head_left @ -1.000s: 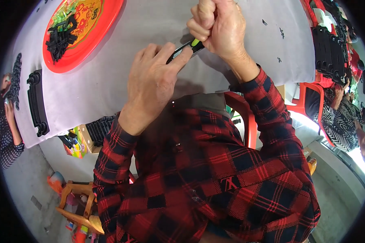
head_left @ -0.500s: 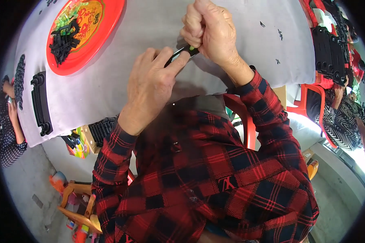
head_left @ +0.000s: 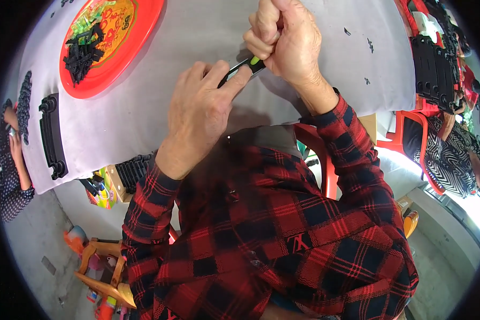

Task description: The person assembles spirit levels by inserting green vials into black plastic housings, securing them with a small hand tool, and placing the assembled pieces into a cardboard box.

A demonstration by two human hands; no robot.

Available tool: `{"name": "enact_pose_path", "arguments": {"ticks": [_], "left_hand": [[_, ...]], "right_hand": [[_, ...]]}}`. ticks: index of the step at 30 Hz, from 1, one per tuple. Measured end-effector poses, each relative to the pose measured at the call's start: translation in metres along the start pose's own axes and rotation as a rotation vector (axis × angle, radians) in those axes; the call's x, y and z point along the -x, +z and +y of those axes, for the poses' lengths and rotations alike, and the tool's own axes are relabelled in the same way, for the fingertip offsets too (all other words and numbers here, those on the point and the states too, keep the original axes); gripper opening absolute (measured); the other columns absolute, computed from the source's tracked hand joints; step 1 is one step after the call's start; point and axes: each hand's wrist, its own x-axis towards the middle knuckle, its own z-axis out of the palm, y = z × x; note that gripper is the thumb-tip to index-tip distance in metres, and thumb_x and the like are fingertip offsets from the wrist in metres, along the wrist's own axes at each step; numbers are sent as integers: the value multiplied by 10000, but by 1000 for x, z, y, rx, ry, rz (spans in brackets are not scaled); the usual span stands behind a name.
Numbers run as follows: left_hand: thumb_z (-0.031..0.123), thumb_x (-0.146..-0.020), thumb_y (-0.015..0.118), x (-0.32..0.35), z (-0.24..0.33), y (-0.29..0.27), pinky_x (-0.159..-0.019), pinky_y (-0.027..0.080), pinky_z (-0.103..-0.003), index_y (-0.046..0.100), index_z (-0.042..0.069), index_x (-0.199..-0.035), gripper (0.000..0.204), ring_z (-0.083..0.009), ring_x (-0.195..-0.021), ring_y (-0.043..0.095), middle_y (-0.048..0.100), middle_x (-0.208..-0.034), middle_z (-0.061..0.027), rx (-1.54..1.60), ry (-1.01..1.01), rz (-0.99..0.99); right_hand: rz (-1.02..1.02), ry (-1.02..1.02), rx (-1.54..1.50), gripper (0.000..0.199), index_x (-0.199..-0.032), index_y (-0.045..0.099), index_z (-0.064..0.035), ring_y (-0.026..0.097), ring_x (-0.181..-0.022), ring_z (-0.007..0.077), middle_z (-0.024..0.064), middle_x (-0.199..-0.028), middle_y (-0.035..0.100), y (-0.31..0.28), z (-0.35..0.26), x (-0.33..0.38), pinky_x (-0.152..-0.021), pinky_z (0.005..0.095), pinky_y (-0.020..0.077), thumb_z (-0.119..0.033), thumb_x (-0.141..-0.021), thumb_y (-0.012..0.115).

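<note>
My left hand (head_left: 202,104) is closed on a slim black plastic piece (head_left: 257,66) with a pale, shiny edge, held just above the table. A bright green bit (head_left: 255,60) shows on that piece, right under my other hand. My right hand (head_left: 293,45) is curled into a fist above the far end of the piece, touching or almost touching it. What the fist holds is hidden by its fingers. At the upper left, a red plate (head_left: 98,88) bears a heap of black plastic parts (head_left: 82,56) and several clear green ones (head_left: 88,21).
The table has a pale grey cloth (head_left: 138,117). Long black plastic parts lie at its left edge (head_left: 52,136) and right edge (head_left: 433,74). Small black bits (head_left: 370,45) are scattered at the right. Other people sit at both sides, one near a red chair (head_left: 405,130).
My right fist has shifted slightly right, and more of the green bit shows beneath it. My left hand has stayed nearly in place, still holding the black piece.
</note>
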Motion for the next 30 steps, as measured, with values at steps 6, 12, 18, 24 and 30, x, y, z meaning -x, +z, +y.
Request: {"name": "enact_pose_path", "arguments": {"ticks": [6,12,18,24,30], "left_hand": [[9,-736,629,0,0,1,-764,488,-379,690,138,-1154,441,-257,-850,551,587,-969,-45,-21,-2,1],[10,-736,628,0,2,0,-761,487,-380,695,138,-1145,434,-253,-843,547,588,-961,-46,-24,-3,20],[28,-768,604,1,1,-1,-757,488,-378,707,134,-1129,389,-253,-834,546,585,-942,-48,-39,-5,14],[36,-770,601,1,2,-1,-751,484,-370,710,126,-1128,385,-253,-828,545,588,-935,-51,-46,0,17],[46,-783,590,1,1,0,-754,477,-369,707,116,-1129,371,-254,-818,538,589,-933,-53,-41,12,20]], "right_hand": [[53,34,9,581,-609,415,-87,284,-419,111,12,-508,340,3,0,0,-419,277,262,-387,-1101,343],[3,5,86,582,-611,436,-81,292,-404,113,12,-500,350,3,4,1,-408,281,259,-371,-1106,341],[15,-56,20,579,-620,396,-95,240,-418,111,-3,-509,293,1,-1,-1,-413,282,236,-412,-1100,325],[11,-43,13,579,-621,408,-93,262,-425,111,3,-514,317,0,2,1,-421,276,252,-412,-1099,335],[44,-34,86,575,-623,420,-89,287,-426,108,9,-514,339,6,2,-1,-419,270,265,-397,-1101,333]]}}
